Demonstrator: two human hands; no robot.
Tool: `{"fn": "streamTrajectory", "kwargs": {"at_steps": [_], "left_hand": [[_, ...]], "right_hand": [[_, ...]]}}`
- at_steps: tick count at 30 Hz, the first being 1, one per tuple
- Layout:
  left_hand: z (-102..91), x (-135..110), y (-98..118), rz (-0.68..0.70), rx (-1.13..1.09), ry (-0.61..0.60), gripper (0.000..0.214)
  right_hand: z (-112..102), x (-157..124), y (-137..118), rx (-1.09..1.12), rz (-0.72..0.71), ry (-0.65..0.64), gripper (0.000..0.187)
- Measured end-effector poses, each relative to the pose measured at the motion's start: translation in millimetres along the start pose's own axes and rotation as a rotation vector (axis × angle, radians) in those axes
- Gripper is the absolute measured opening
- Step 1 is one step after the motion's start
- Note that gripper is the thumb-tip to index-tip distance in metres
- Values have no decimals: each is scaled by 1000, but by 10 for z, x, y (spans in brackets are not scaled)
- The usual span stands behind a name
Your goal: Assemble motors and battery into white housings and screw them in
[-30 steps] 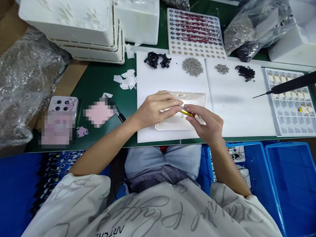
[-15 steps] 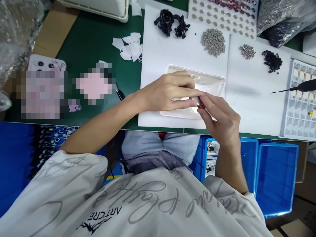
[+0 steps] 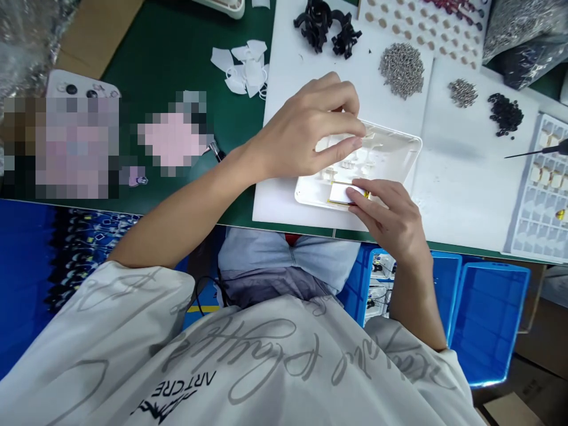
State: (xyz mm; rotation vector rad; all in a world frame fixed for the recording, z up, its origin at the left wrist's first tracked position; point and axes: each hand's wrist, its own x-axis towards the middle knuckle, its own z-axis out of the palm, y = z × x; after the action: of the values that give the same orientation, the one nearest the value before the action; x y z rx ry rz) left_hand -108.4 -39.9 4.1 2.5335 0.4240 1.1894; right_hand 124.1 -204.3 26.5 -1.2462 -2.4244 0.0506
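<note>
Your green-topped table (image 3: 151,65) runs across the whole view, and blue plastic crates (image 3: 490,322) sit below its near edge, off to your right. Two white sheets lie side by side on it, the left one (image 3: 277,201) under your work and the right one (image 3: 461,201) just beside it. A shallow white plastic tray (image 3: 394,160) with small raised posts lies flat on the left sheet, near the table's edge. Past the right sheet is a pale compartmented parts tray (image 3: 541,195), with the fine tip of a black pointed tool (image 3: 536,152) above it.

Your left hand (image 3: 306,124) arches over the tray's upper part, its fingers (image 3: 341,109) together and curved; you can't tell from here whether they grip the tray. Your right hand (image 3: 386,216) sits at the tray's near side, its fingers (image 3: 377,192) together and pressed onto a flat yellow-edged block (image 3: 341,195) with a white top, which lies inside the tray near its lower rim.

Up the sheets lie black rubber pieces (image 3: 319,23), silver screws (image 3: 406,70) and small black parts (image 3: 504,113).
</note>
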Motion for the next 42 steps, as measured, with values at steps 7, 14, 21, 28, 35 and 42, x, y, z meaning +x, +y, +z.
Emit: {"fn": "streamTrajectory", "kwargs": {"at_steps": [7,14,21,28,35,42], "left_hand": [[-18,-24,74,-37,103,-175,31],[-44,-115,139,24,137,-368,48],[-10,-168,188,4,64,-364,54],[0,-155,276,-73,18,-353,43],[7,-154,259,-77,-7,-366,47],[3,-156,261,-93,-28,-342,46]], "right_hand": [[76,-9,48,-15,-2,-20,49],[108,-10,44,4,19,-27,47],[84,6,11,-15,49,-69,43],[68,15,-36,-40,107,-111,39],[61,29,-76,-93,103,-116,36],[58,17,-143,-199,79,-99,37]]}}
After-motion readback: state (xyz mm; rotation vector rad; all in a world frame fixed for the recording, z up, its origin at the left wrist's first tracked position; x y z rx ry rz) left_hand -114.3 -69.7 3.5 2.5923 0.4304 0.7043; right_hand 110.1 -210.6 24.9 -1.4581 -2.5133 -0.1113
